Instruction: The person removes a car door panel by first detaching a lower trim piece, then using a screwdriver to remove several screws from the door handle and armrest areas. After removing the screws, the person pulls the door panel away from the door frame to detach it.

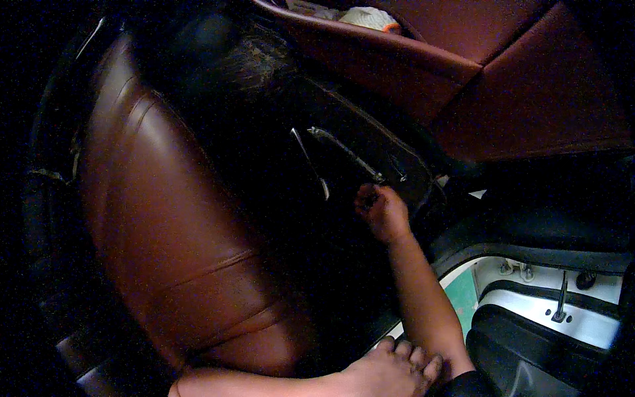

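Note:
My right arm reaches up from the lower right into the dark gap beside a brown leather car seat [155,185]. At its end, my right hand [383,210] is closed with curled fingers. Dimness hides what, if anything, is in them. Just above the fingertips ends a thin metal bar [347,153] that slants through the shadow. A shorter shiny strip [309,162] lies left of it. Across the bottom edge lies my left forearm. My left hand [400,369], its fingers bent and smudged dark, is closed near my right forearm; its palm side is hidden.
A red-brown door panel [423,73] fills the upper right, with a white cloth item with an orange edge [372,20] in its pocket. At lower right is a white door frame [598,324] with a metal rod [563,298]. Green floor [461,298] shows through the opening.

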Action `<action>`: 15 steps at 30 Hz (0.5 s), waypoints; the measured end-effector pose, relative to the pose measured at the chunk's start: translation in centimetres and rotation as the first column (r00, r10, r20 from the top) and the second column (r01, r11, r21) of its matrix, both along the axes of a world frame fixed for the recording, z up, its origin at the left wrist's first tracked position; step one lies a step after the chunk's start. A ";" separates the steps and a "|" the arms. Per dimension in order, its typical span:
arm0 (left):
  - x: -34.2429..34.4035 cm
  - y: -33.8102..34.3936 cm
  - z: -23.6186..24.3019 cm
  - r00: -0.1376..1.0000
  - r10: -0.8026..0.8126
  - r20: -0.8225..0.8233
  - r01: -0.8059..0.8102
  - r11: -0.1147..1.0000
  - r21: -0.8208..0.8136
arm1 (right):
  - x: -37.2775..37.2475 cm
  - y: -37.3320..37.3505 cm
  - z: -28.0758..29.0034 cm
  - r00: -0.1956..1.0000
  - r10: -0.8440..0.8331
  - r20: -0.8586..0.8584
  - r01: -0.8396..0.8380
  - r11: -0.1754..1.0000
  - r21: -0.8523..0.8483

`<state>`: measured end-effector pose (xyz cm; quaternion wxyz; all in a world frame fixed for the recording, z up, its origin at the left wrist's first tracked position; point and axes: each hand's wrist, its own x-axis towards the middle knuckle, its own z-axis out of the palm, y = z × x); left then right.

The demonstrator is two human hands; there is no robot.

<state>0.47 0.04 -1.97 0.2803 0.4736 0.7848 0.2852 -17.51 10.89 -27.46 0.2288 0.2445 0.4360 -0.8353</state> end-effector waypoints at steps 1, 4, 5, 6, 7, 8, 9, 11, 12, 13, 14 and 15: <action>0.2 0.0 0.3 0.999 0.037 0.010 -0.037 0.999 -0.001 | 0.1 0.1 -1.1 0.979 0.199 -0.044 -0.182 0.952 0.246; 0.0 0.3 0.3 0.995 0.075 0.070 -0.074 0.997 -0.016 | 1.2 -2.3 -2.3 0.952 0.301 0.058 -0.285 0.799 0.529; -0.1 0.4 0.4 0.992 0.069 0.103 -0.067 0.998 -0.016 | 1.5 -3.4 -2.1 0.946 0.293 0.139 -0.321 0.785 0.530; -0.2 0.4 0.4 0.994 0.056 0.099 -0.054 0.998 -0.022 | 1.1 -4.2 -1.9 0.936 0.280 0.216 -0.353 0.769 0.533; -0.4 0.4 0.4 0.995 0.043 0.094 -0.041 0.999 -0.027 | 0.5 -4.7 -1.7 0.920 0.263 0.291 -0.384 0.755 0.532; -0.5 0.3 0.4 0.996 0.029 0.089 -0.026 0.999 -0.033 | -0.1 -4.8 -1.7 0.919 0.285 0.271 -0.380 0.824 0.420; -0.5 0.4 0.3 0.997 0.053 0.064 -0.053 0.999 -0.002 | -0.8 -4.9 -1.7 0.921 0.305 0.242 -0.369 0.881 0.296; -0.6 0.1 0.6 0.990 0.133 0.033 -0.135 0.989 0.055 | -2.1 -6.1 -0.4 0.937 0.324 0.133 -0.338 0.936 0.099; 0.0 -0.2 0.6 0.987 0.159 0.036 -0.160 0.986 0.039 | -2.7 -7.1 0.9 0.946 0.319 0.058 -0.321 0.947 0.027; -1.1 0.1 0.6 0.996 0.094 0.009 -0.094 0.994 0.050 | -4.9 -5.0 3.0 0.975 0.219 -0.042 -0.220 0.975 -0.017; -1.4 0.0 0.6 0.997 0.082 -0.009 -0.082 0.995 0.054 | -6.2 -4.3 4.3 0.976 0.199 -0.089 -0.205 0.977 -0.062; -1.4 0.1 0.6 0.996 0.078 0.033 -0.079 0.996 0.045 | -7.1 -3.8 5.5 0.973 0.188 -0.132 -0.204 0.972 -0.118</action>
